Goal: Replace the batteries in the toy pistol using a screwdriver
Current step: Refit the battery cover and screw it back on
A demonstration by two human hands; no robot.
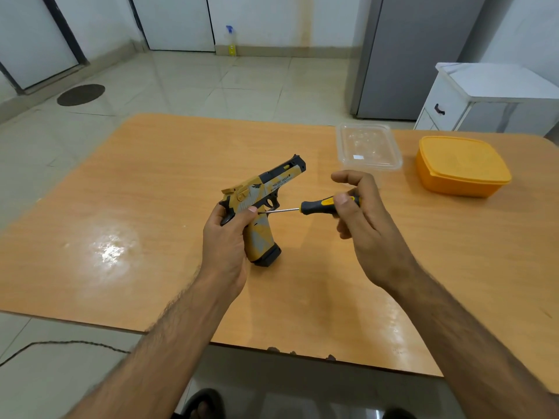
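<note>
Toy pistol [260, 204] gripped in left hand [225, 237]; right hand [360, 213] pinches screwdriver [314, 206] against its grip.

Both forearms are bare from the frame's lower edge up to the wrists, with no sleeve, watch, ring or glove showing. Dark hair covers them. The left hand [225, 237] and right hand [363, 219] have short, trimmed nails. Below, dark sandals [205, 403] are worn on the feet.

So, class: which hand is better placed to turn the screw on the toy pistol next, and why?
The right hand: it already grips the screwdriver, whose tip meets the toy pistol near the grip. The left hand holds the pistol steady.
</note>
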